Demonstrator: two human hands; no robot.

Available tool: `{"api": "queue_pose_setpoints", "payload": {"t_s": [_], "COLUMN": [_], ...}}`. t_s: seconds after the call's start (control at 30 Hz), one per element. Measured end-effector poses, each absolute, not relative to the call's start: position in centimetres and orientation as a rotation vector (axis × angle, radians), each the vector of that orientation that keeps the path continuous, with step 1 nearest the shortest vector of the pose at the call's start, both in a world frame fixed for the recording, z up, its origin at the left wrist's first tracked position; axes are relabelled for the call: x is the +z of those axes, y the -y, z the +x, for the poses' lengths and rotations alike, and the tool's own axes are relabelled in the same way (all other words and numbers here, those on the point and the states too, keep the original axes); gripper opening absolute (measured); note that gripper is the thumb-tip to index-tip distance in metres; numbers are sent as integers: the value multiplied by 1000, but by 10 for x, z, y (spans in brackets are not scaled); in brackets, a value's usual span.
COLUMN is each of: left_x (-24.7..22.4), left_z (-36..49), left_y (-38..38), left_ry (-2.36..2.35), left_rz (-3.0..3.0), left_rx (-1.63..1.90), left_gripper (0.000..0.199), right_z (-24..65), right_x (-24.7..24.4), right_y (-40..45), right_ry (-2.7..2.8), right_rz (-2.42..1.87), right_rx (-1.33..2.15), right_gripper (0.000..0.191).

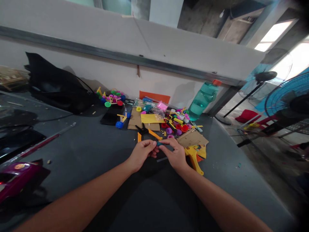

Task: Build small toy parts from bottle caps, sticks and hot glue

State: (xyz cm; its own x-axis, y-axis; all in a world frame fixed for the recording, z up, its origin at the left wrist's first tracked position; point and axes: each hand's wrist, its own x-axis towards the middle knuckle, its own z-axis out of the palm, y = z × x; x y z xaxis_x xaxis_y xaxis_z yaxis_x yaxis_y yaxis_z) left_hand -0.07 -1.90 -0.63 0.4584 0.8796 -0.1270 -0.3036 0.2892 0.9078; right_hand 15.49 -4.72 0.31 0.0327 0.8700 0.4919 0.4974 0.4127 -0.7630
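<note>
Both bare forearms reached in from the counter's near edge, angling toward each other until the hands nearly met over the middle of the counter. The left hand curled its fingers inward, thumb pressed toward the fingertips, while the right hand mirrored it in a closed pinch. Both wrists were nearly straight, raised slightly above the surface.

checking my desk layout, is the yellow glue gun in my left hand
No, the yellow glue gun lies on the table, beside the right hand.
</note>
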Motion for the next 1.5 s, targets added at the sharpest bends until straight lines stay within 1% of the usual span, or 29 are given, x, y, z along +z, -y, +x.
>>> {"api": "queue_pose_setpoints", "payload": {"t_s": [0.43,0.67,0.83,1.07,1.27,1.5], "left_x": [-7,-7,-2,3,2,0], "left_z": [2,2,3,5,4,5], "left_y": [18,18,21,21,19,17], "left_ry": [-754,-765,-799,-861,-842,-853], "left_rz": [923,969,1013,1161,1087,1123], "left_rx": [938,965,986,1008,1001,999], "left_gripper": [24,23,24,23,24,23], "right_z": [154,155,155,155,154,155], "right_x": [3,0,1,3,4,3], "right_y": [45,44,44,43,43,43], "right_ry": [1598,1638,1650,1671,1678,1672], "right_rz": [-1288,-1264,-1249,-1245,-1253,-1267], "right_rx": [429,421,369,336,292,292], "right_gripper": [11,15,12,13,11,14]}}
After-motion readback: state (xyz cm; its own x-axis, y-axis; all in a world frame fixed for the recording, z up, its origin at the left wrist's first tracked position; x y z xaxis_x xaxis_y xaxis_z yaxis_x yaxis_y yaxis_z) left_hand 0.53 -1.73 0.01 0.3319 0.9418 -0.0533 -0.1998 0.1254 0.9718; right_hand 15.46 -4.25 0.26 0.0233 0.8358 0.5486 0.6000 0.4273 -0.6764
